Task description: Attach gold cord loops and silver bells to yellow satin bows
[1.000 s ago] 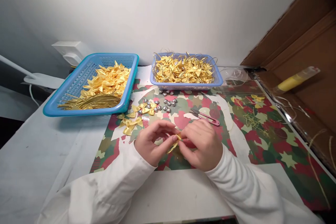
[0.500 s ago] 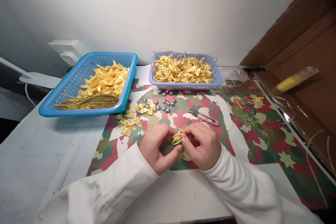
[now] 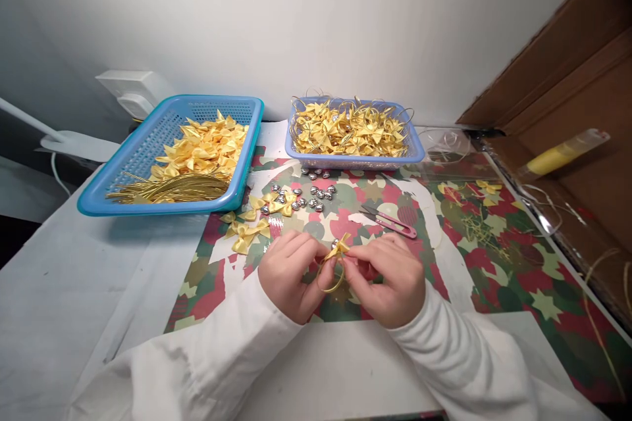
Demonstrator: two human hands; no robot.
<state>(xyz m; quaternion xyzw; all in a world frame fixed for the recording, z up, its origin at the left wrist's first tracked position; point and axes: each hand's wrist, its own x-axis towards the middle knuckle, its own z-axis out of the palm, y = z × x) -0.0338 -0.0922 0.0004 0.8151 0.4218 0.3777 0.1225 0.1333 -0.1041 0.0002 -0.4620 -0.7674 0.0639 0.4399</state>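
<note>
Between my two hands is a yellow ribbon bow [image 3: 338,247] with a silver bell [image 3: 335,244] at its top and a loop of gold cord [image 3: 334,287] hanging below it. My left hand [image 3: 292,274] pinches it from the left, thumb and forefinger closed at the cord and bow. From the other side my right hand [image 3: 390,276] grips the bow's right edge with closed fingertips. Beyond my left hand lie several loose yellow bows [image 3: 245,235] and a scatter of silver bells [image 3: 318,201]. Pink thread snips [image 3: 390,221] rest just past my right hand.
A blue basket [image 3: 93,200] at the left holds yellow bows and a bundle of gold cords [image 3: 168,188]. Another basket [image 3: 355,162], by the wall, holds bows with cord loops. Thread scraps [image 3: 476,230] lie at right, near a cardboard box [image 3: 567,66] and a yellow tube [image 3: 563,152].
The bow has turned more upright, and its cord loop now hangs open below it. Both hands stay close around it, with the fingers shifted. The whole view has moved slightly.
</note>
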